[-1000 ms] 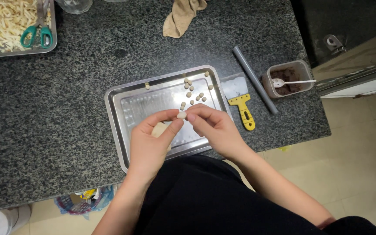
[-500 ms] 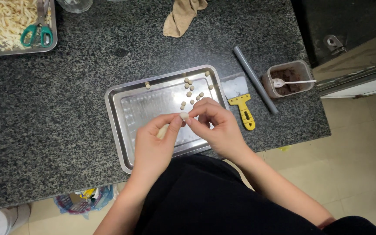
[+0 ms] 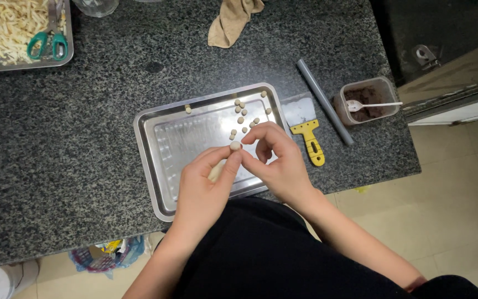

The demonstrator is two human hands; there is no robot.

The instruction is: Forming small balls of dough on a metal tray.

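A small pale dough ball is pinched between the fingertips of my left hand and my right hand, just above a shallow metal tray. More pale dough shows under my left fingers. Several similar little dough balls lie scattered in the tray's far right part, and one lone ball sits near the far rim. Both hands hover over the near right part of the tray.
On the dark granite counter right of the tray lie a yellow-handled scraper, a grey rod and a plastic tub of brown filling with a white spoon. A beige cloth and a tray of pale shreds with green scissors sit at the far side.
Both hands stay over the tray with the ball between their fingertips. They dipped slightly towards me and have come back up; the fingers have shifted a little around the ball.
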